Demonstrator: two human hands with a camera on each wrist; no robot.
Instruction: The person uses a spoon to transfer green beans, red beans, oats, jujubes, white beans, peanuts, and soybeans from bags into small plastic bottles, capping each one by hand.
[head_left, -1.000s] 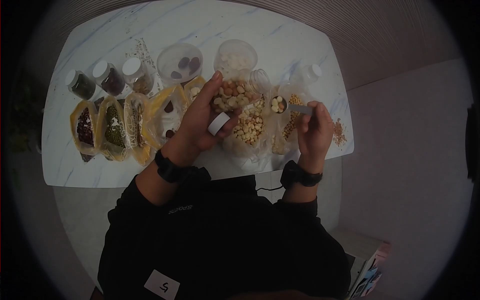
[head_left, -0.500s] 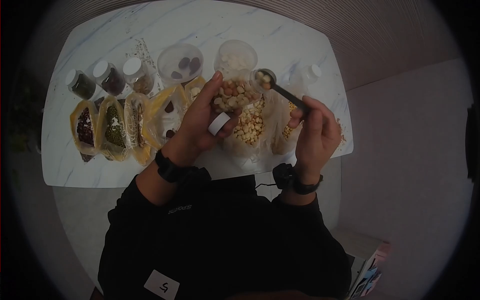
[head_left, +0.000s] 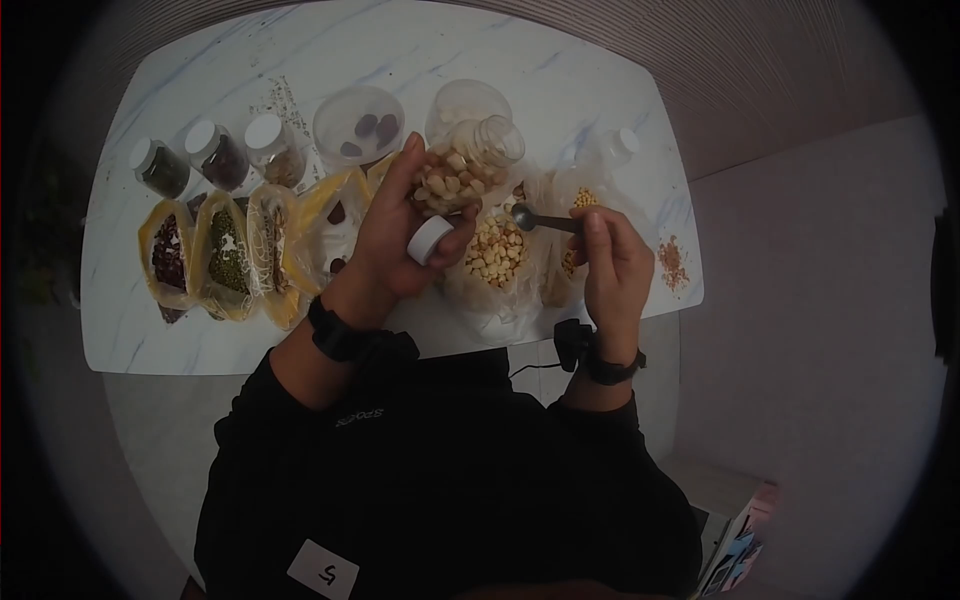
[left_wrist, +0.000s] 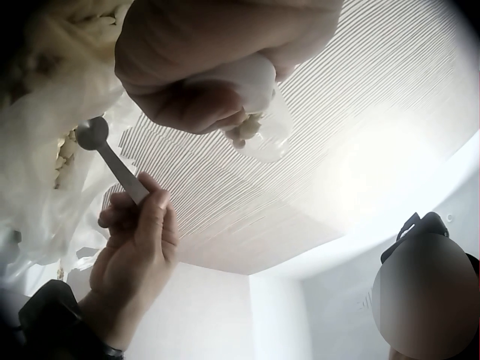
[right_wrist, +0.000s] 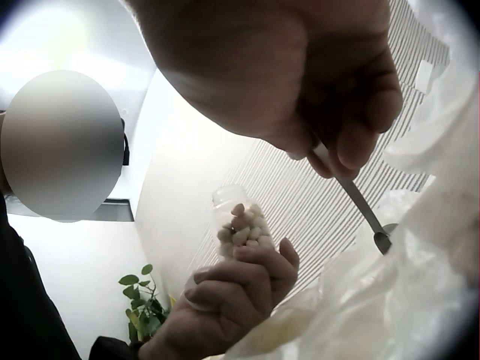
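My left hand (head_left: 385, 235) grips a clear jar (head_left: 490, 140) tilted with its mouth up and to the right. Pale and light brown seeds fill much of it. Against the same palm, the curled fingers keep a white screw lid (head_left: 430, 240). In my right hand (head_left: 618, 265) a grey measuring spoon (head_left: 525, 217) is pinched by its handle; its bowl looks empty and overlaps the open bag of pale seeds (head_left: 497, 255) in the head view. In the right wrist view the seeds (right_wrist: 244, 229) show through the jar wall above the left fingers.
Several open bags of beans (head_left: 228, 255) stand along the left front. Behind them are three white-lidded jars (head_left: 215, 155). Two round tubs (head_left: 358, 120) sit at the back, one holding dark dates. An upright clear jar (head_left: 620, 145) and spilled grains (head_left: 672, 265) lie at the right.
My right hand brought the loaded spoon left to the jar mouth, then drew it back and down over the pale seeds; the bowl lost its seeds. The jar has tipped slightly more upright.
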